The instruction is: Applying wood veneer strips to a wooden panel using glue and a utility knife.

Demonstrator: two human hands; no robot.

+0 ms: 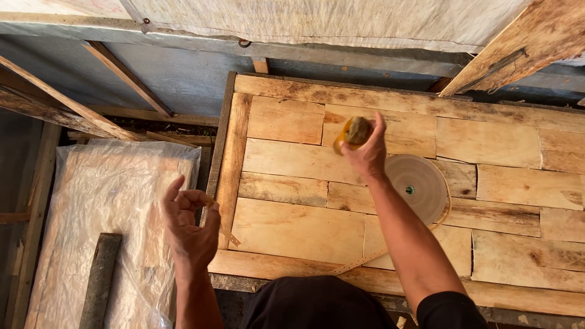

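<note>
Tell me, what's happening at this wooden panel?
A person stands over a panel of pale wooden boards. The right hand holds a small yellowish object up above the boards. The left hand pinches a thin strip near the panel's edge. A round coil of banding lies on the boards.

A roll of tape (418,184) lies on the wooden panel (292,225), plastic sheet (109,201) left.

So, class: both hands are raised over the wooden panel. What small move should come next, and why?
Probably bring the right hand with its yellow-brown lump down to the wooden panel. The lump is held above the boards, the left hand pinches a thin strip end, and the coiled strip roll lies close by.
</note>
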